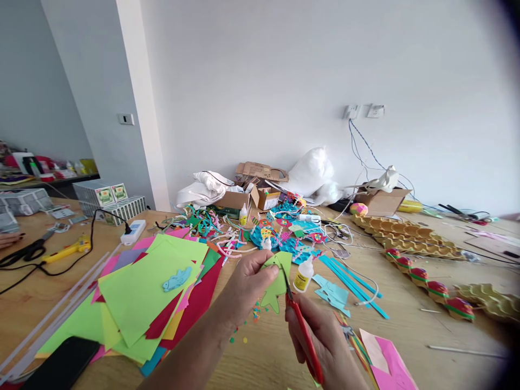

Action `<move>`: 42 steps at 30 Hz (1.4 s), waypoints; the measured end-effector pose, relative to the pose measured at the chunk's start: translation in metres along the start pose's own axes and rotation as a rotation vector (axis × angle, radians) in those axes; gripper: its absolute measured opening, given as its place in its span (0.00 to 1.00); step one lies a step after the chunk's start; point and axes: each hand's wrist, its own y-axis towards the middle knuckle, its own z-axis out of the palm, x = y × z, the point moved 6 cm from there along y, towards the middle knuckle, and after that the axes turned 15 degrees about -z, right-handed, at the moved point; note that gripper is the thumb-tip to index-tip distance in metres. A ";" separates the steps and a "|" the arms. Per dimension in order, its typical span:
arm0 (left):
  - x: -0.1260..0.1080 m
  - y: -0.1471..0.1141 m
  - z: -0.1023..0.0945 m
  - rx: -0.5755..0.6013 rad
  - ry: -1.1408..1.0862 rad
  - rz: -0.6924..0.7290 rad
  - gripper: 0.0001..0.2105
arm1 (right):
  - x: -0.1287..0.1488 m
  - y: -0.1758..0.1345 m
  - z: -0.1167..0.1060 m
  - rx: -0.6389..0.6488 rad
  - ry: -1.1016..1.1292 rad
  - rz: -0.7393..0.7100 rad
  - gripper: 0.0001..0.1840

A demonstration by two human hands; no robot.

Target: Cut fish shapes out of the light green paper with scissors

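Observation:
My left hand [254, 273] pinches a light green paper fish [271, 290], its tail hanging below my thumb. A pair of red-handled scissors [304, 338] is gripped in my right hand [325, 336], with the blades reaching up to the right edge of the green paper. Just behind the paper stands a white glue bottle [303, 275] with a yellow label. To the left, a blue paper fish [177, 279] lies on a pile of coloured paper sheets [142, 287]. Small paper dots lie on the table beneath my hands.
Blue paper strips [353, 284], painted egg-carton pieces [418, 275] and pink paper [390, 363] lie to the right. Cardboard boxes [233, 203] and white bags stand along the wall. At left are a phone [60, 364], a yellow glue gun [69, 249] and a co-worker's hand [10, 239].

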 end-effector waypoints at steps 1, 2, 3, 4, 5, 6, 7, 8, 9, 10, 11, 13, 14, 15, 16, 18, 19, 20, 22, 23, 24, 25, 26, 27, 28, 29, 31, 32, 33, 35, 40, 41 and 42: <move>0.000 0.000 0.000 0.004 0.000 0.001 0.07 | 0.000 0.000 0.000 -0.001 0.002 0.003 0.20; 0.000 0.000 0.000 0.010 -0.002 0.004 0.07 | 0.000 0.000 0.000 -0.006 0.010 0.009 0.20; 0.000 0.000 0.001 0.014 -0.006 0.008 0.08 | 0.000 -0.001 0.001 -0.010 0.024 0.015 0.20; -0.001 -0.001 0.001 0.015 -0.005 0.012 0.08 | 0.000 -0.001 0.001 -0.014 0.041 0.023 0.20; -0.001 -0.001 0.000 0.010 0.003 0.015 0.08 | 0.001 -0.001 0.001 -0.017 0.061 0.033 0.20; -0.001 -0.001 0.000 0.003 0.014 0.017 0.08 | 0.002 -0.001 0.002 -0.016 0.084 0.039 0.20; -0.002 -0.001 0.000 -0.004 0.025 0.018 0.08 | 0.003 -0.001 0.003 -0.012 0.110 0.043 0.21; -0.002 -0.001 0.000 -0.010 0.035 0.018 0.08 | 0.005 0.000 0.003 -0.007 0.133 0.043 0.21; -0.002 -0.001 0.000 -0.017 0.045 0.019 0.08 | 0.006 0.000 0.003 -0.006 0.151 0.046 0.21; -0.003 -0.001 0.000 -0.023 0.054 0.023 0.08 | 0.007 0.000 0.003 -0.007 0.165 0.050 0.21; -0.004 -0.001 0.000 -0.028 0.058 0.026 0.08 | 0.008 0.000 0.002 -0.008 0.174 0.057 0.21; -0.004 -0.001 0.001 -0.025 0.055 0.021 0.08 | 0.010 0.000 0.001 -0.024 0.180 0.072 0.21; -0.004 -0.001 0.002 -0.018 0.050 0.016 0.08 | 0.010 0.000 0.000 -0.034 0.181 0.073 0.22; -0.003 -0.001 0.002 -0.011 0.044 0.010 0.08 | 0.010 0.000 0.000 -0.041 0.186 0.070 0.22; -0.003 -0.001 0.003 -0.005 0.039 0.004 0.08 | 0.010 -0.001 0.000 -0.045 0.192 0.065 0.22; -0.002 -0.001 0.003 -0.008 0.038 0.001 0.08 | 0.009 -0.001 0.001 -0.047 0.200 0.061 0.23; -0.002 -0.001 0.003 -0.011 0.037 0.001 0.08 | 0.008 -0.002 0.001 -0.046 0.199 0.063 0.23; -0.002 -0.001 0.003 -0.010 0.035 -0.001 0.08 | 0.007 -0.003 0.001 -0.046 0.195 0.067 0.23; -0.002 -0.001 0.003 -0.009 0.027 -0.003 0.08 | 0.006 -0.003 0.001 -0.047 0.179 0.073 0.22; -0.002 -0.001 0.003 -0.009 0.025 -0.005 0.08 | 0.006 -0.003 0.001 -0.045 0.172 0.072 0.22; -0.002 -0.001 0.003 -0.008 0.022 -0.009 0.08 | 0.006 -0.002 0.000 -0.040 0.165 0.070 0.22; -0.002 -0.001 0.003 -0.008 0.021 -0.013 0.08 | 0.007 -0.001 0.000 -0.031 0.157 0.064 0.22; -0.002 -0.001 0.003 -0.008 0.021 -0.017 0.08 | 0.007 -0.001 0.000 -0.023 0.145 0.057 0.22; -0.002 -0.001 0.003 -0.006 0.022 -0.019 0.08 | 0.007 0.000 0.000 -0.022 0.126 0.051 0.22; -0.002 -0.001 0.003 -0.003 0.023 -0.017 0.08 | 0.007 0.000 0.000 -0.019 0.106 0.042 0.21; -0.002 -0.001 0.003 -0.003 0.025 -0.013 0.08 | 0.007 0.000 -0.001 -0.020 0.086 0.034 0.21; -0.002 -0.002 0.003 -0.010 0.033 -0.002 0.08 | 0.006 -0.001 -0.001 -0.025 0.055 0.019 0.21; -0.002 -0.002 0.002 -0.015 0.036 0.001 0.07 | 0.006 -0.002 -0.001 -0.022 0.048 0.013 0.21; -0.002 -0.002 0.002 -0.016 0.037 0.002 0.07 | 0.005 -0.003 0.000 -0.014 0.047 0.009 0.21; -0.001 -0.001 0.002 -0.008 0.024 0.000 0.07 | 0.005 -0.004 0.001 -0.010 0.051 0.009 0.21; 0.000 -0.001 0.002 0.006 -0.003 -0.010 0.09 | 0.005 -0.003 0.000 -0.032 0.073 0.004 0.20; 0.000 -0.001 0.002 0.008 -0.007 -0.013 0.09 | 0.005 -0.002 -0.001 -0.035 0.075 0.006 0.20; 0.000 -0.001 0.001 0.009 -0.014 -0.014 0.09 | 0.004 -0.002 -0.001 -0.038 0.076 0.007 0.20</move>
